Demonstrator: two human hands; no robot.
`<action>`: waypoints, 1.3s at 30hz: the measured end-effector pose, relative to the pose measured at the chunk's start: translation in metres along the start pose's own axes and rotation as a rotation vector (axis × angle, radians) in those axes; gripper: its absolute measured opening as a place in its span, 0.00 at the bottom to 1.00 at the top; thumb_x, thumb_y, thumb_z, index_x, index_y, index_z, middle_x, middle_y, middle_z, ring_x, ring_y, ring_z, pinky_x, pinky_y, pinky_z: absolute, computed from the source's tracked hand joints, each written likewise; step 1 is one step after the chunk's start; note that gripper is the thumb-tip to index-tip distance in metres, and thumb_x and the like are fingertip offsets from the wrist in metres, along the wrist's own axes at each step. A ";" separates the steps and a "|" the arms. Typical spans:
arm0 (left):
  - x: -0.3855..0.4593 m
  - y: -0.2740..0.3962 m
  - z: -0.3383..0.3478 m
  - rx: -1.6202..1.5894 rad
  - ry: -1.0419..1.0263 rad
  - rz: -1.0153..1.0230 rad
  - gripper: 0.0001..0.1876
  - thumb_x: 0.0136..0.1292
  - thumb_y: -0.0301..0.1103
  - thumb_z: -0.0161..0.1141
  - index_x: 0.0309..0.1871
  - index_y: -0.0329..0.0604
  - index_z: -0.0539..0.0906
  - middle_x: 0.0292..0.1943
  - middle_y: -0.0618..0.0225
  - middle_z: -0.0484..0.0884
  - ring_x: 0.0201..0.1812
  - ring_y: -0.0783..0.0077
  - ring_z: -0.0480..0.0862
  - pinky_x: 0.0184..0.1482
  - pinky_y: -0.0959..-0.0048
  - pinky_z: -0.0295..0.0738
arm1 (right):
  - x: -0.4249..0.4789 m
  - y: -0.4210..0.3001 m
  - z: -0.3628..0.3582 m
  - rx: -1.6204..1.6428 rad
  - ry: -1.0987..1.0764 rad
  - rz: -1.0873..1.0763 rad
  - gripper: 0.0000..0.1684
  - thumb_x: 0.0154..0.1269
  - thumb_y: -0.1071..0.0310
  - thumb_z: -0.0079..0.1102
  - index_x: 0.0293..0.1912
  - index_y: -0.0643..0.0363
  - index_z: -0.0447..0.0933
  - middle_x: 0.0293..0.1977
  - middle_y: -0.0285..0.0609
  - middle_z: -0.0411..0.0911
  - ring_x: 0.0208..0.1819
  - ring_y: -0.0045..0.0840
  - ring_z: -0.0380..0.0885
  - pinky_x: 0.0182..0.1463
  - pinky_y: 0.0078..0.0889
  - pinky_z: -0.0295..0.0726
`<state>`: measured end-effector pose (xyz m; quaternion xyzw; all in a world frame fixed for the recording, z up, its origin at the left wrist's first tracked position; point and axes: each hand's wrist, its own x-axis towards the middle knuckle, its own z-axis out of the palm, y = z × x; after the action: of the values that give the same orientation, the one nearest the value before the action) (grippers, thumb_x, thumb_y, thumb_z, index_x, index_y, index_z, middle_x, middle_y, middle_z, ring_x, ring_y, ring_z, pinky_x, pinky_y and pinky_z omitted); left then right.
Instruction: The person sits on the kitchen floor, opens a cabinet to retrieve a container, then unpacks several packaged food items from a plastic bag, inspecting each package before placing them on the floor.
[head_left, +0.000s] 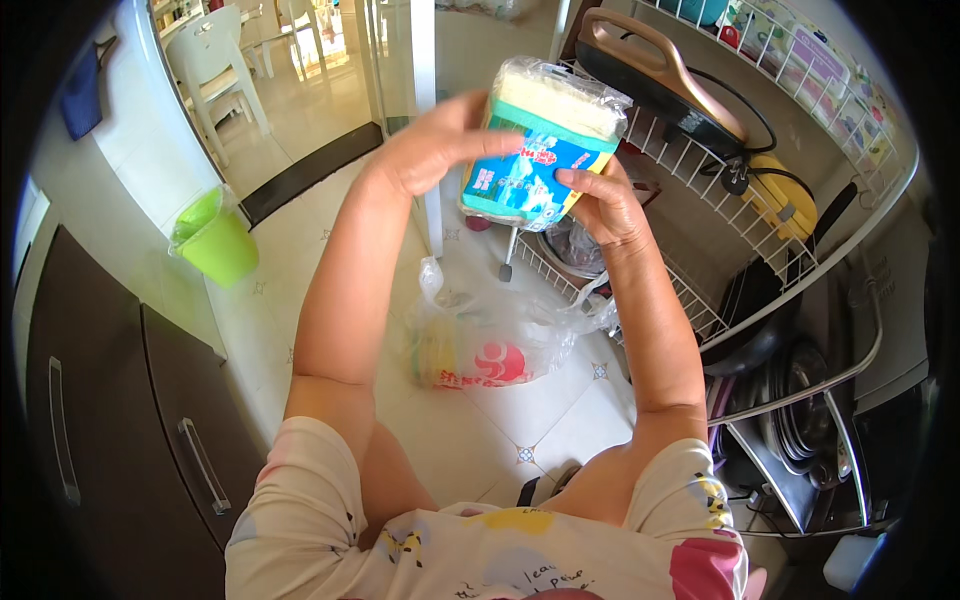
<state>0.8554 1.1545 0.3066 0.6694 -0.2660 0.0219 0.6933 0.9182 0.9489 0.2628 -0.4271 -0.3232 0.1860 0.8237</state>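
A clear-wrapped pack of what look like sponges (551, 112), with pale yellow and green layers and a blue printed label, is held up before me. My right hand (611, 206) grips its lower right side, thumb on the front and fingers behind. At the left edge my left hand (439, 146), blurred, has one digit across the label and the others partly hidden at the pack's side. Below both hands, a translucent plastic carrier bag (480, 337) with red print sits on the tiled floor (517, 416), something yellow and green showing through it.
On the right, a white wire rack (697, 187) holds an electric cooking appliance (667, 82) and a yellow appliance (784, 199). Pans (799, 405) stand below. To the left are a green bin (217, 240) and dark cabinets (112, 390). A dark threshold (315, 172) crosses the doorway.
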 end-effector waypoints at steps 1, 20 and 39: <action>-0.003 -0.007 0.001 0.060 0.010 -0.004 0.39 0.51 0.38 0.70 0.64 0.36 0.64 0.57 0.62 0.73 0.58 0.70 0.71 0.62 0.69 0.63 | -0.002 0.002 0.000 -0.001 0.018 -0.014 0.36 0.44 0.83 0.65 0.57 0.65 0.65 0.49 0.47 0.75 0.52 0.33 0.75 0.59 0.37 0.72; -0.002 -0.028 -0.014 0.287 0.044 0.287 0.42 0.43 0.17 0.68 0.65 0.45 0.63 0.60 0.66 0.70 0.62 0.70 0.66 0.65 0.70 0.59 | 0.009 0.011 0.009 -0.813 0.016 -0.507 0.47 0.40 0.82 0.71 0.61 0.57 0.60 0.55 0.36 0.69 0.58 0.21 0.67 0.63 0.27 0.65; -0.005 -0.028 -0.029 -0.708 0.125 -0.167 0.29 0.59 0.45 0.62 0.57 0.31 0.72 0.52 0.56 0.77 0.52 0.67 0.79 0.52 0.68 0.76 | 0.005 0.016 0.009 -1.607 -0.035 -1.164 0.23 0.50 0.73 0.59 0.48 0.47 0.73 0.58 0.42 0.68 0.65 0.45 0.60 0.65 0.51 0.61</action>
<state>0.8722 1.1804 0.2798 0.4046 -0.1585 -0.0875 0.8964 0.9149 0.9660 0.2558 -0.6304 -0.5247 -0.5157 0.2475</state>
